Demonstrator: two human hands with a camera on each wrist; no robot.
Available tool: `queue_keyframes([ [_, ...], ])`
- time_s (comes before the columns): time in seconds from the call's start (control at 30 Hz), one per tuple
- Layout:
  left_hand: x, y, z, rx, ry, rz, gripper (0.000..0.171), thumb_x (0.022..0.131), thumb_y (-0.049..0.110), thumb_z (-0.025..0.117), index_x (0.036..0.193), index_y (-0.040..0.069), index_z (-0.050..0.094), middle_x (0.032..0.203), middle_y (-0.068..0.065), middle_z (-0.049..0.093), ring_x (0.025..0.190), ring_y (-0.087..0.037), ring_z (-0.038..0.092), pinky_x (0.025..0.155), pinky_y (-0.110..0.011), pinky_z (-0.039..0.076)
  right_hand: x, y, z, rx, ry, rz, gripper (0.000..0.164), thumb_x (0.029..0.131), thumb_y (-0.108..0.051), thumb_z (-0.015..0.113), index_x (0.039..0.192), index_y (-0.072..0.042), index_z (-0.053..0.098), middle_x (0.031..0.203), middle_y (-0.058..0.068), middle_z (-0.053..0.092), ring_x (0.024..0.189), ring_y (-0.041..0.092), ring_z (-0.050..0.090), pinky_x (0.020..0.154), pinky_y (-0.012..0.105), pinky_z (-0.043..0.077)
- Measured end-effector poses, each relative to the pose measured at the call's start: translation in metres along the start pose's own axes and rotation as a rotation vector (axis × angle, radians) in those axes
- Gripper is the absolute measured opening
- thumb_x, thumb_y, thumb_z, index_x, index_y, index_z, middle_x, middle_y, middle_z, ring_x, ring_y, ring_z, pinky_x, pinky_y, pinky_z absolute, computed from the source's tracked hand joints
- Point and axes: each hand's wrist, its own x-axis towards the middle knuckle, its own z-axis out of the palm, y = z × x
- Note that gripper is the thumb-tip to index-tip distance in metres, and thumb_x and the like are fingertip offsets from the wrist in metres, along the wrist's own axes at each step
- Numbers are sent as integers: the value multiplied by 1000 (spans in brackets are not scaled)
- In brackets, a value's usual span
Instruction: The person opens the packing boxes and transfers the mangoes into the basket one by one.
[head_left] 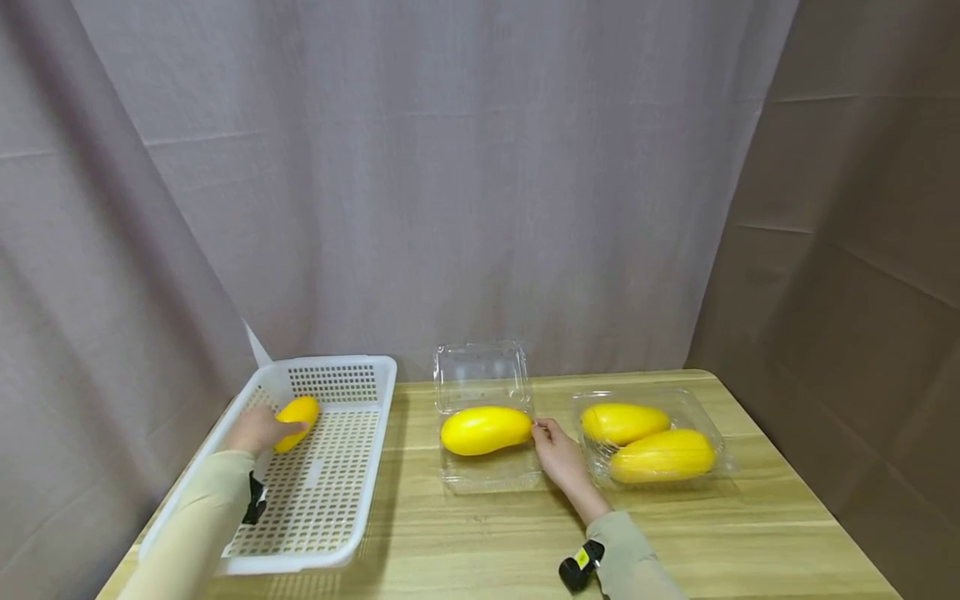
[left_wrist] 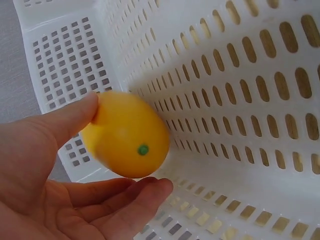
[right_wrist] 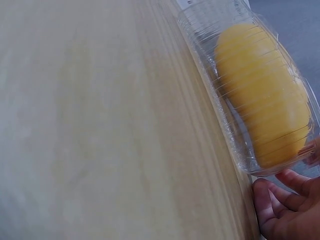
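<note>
In the white basket, my left hand grips a yellow papaya near the far left corner. The left wrist view shows the thumb on one side of this papaya and the fingers curled under it, its green stem end facing the camera. My right hand pinches the right rim of an open clear plastic clamshell box. A second papaya lies lengthwise in that box, its tip close to my fingers. In the right wrist view, my right fingertips are at the end of the box.
The white perforated basket stands at the table's left side. Right of my right hand, another clear plastic box holds two yellow papayas. The wooden table meets grey curtains at the back and sides.
</note>
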Motion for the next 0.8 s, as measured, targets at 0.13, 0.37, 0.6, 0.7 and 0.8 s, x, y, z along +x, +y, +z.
queue_keyframes([
  [0.13,0,3,0,4,-10,-3,45,87,37,74,85,-6,60,71,-10,50,69,-26,47,64,-41,43,0,0,-1,3,1,3,42,106,-30,44,135,-3,59,134,20,62,124,44,56,103,57,43],
  [0.37,-2,7,0,34,-17,0,43,88,38,73,81,-3,62,73,-9,53,68,-24,46,63,-40,43,-1,-3,-1,18,-6,5,43,106,-31,44,135,-3,59,132,21,63,123,42,57,102,56,44],
  [0.6,-3,8,0,67,4,-1,53,89,37,70,97,-14,62,82,-21,62,73,-29,53,70,-46,48,-1,-3,0,17,3,-1,41,106,-29,45,134,-3,60,128,21,65,121,41,59,101,55,45],
  [0.7,-2,8,0,97,5,-2,62,90,38,69,111,-20,58,99,-32,64,82,-36,58,78,-53,49,-2,-2,0,17,9,-2,41,106,-29,45,133,-2,61,128,22,65,121,42,59,101,56,45],
  [0.8,-1,9,0,120,6,-5,67,91,39,68,117,-22,56,110,-37,62,90,-41,61,82,-56,49,-1,-3,-1,19,11,-3,41,106,-29,45,133,-2,61,128,22,65,121,42,58,101,55,45],
])
